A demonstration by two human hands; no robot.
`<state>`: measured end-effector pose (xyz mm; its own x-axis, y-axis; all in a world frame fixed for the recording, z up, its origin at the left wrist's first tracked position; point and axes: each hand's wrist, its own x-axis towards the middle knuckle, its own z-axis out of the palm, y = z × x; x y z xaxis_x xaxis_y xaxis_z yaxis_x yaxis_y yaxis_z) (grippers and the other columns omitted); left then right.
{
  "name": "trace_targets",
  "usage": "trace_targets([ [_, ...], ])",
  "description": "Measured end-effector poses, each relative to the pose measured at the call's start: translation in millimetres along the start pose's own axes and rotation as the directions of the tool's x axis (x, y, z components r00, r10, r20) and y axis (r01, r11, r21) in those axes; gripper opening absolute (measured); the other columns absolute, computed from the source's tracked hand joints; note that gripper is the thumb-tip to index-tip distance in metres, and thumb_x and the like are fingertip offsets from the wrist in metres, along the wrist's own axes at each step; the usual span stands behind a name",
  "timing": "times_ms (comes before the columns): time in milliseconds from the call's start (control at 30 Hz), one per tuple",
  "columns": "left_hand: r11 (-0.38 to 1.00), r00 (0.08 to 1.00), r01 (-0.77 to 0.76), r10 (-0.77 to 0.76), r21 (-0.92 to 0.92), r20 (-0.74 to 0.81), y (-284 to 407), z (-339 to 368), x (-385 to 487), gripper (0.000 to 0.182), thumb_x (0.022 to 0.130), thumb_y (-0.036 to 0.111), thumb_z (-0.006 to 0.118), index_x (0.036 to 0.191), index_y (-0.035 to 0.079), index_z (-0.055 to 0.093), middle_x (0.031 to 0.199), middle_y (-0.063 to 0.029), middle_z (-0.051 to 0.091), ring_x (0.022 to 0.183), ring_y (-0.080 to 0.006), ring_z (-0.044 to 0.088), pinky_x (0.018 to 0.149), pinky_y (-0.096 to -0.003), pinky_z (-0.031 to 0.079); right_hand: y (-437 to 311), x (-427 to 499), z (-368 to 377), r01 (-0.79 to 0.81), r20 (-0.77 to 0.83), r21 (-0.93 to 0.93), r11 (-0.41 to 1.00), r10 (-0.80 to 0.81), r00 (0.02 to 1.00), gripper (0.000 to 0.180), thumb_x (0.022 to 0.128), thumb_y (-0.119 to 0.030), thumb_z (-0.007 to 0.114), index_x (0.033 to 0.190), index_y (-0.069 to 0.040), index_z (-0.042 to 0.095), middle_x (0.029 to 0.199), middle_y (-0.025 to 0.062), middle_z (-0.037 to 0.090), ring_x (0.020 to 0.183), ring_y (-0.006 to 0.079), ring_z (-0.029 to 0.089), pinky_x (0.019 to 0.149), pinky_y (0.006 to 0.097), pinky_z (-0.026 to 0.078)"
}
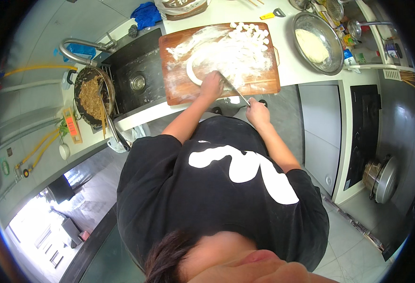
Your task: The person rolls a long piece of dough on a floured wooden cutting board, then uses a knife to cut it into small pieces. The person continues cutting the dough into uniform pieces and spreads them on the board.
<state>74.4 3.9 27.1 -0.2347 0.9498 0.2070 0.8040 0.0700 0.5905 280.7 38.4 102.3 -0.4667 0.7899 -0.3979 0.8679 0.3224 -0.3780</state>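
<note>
A curved rope of white dough (192, 72) lies on the floured wooden cutting board (172, 92). Its near end runs under my left hand (212, 86), whose fingers are bent around it. My right hand (258, 114) grips the handle of a knife (240, 93). The blade reaches over the board's near edge, with its tip end beside my left fingers; whether it touches the dough cannot be told. Several small cut dough pieces (251, 33) are grouped at the board's far right corner, and loose flour (225, 53) covers much of the wood.
Left of the board is a dark sink (147, 67) with a curved faucet (76, 42). A pan of crumbly filling (90, 97) stands beyond it, a long-handled utensil (112, 123) jutting out. At right, a metal bowl (335, 58) holds a dough lump (312, 46). A yellow-handled peeler (272, 15) lies behind the board.
</note>
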Motion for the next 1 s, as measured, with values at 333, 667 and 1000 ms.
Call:
trace_targets([
  [333,0.999,0.999,0.016,-0.016,0.027,-0.032,2,12,4,0.025,0.069,0.007,0.063,0.089,-0.001,0.05,0.09,-0.0177,0.051,0.087,-0.0361,0.051,0.074,-0.0431,0.044,5,5,-7,0.025,-0.002,0.0,1.0,-0.025,1.0,0.013,0.081,-0.015,0.052,0.086,-0.004,0.056,0.075,0.0227,0.062,0.074,0.0397,0.062,0.067,0.0494,0.049],
  [667,1.0,0.997,-0.018,0.016,-0.02,-0.072,2,12,4,0.027,0.071,0.009,0.066,0.092,0.001,0.051,0.091,-0.0177,0.053,0.088,-0.0361,0.051,0.076,-0.0421,0.043,1,21,-10,-0.006,0.112,-0.001,1.0,0.006,0.994,0.019,0.079,-0.012,0.052,0.096,-0.004,0.058,0.087,0.0232,0.063,0.085,0.0373,0.062,0.074,0.0476,0.049],
  [1000,0.996,0.981,0.08,-0.071,0.04,-0.183,5,3,-11,0.034,0.069,0.008,0.068,0.099,0.001,0.053,0.099,-0.0172,0.055,0.095,-0.0356,0.051,0.083,-0.0443,0.04,-2,46,-3,-0.023,0.149,0.001,1.0,0.023,0.988,0.03,0.076,-0.01,0.052,0.104,-0.002,0.058,0.094,0.023,0.064,0.09,0.0364,0.062,0.079,0.0446,0.049],
])
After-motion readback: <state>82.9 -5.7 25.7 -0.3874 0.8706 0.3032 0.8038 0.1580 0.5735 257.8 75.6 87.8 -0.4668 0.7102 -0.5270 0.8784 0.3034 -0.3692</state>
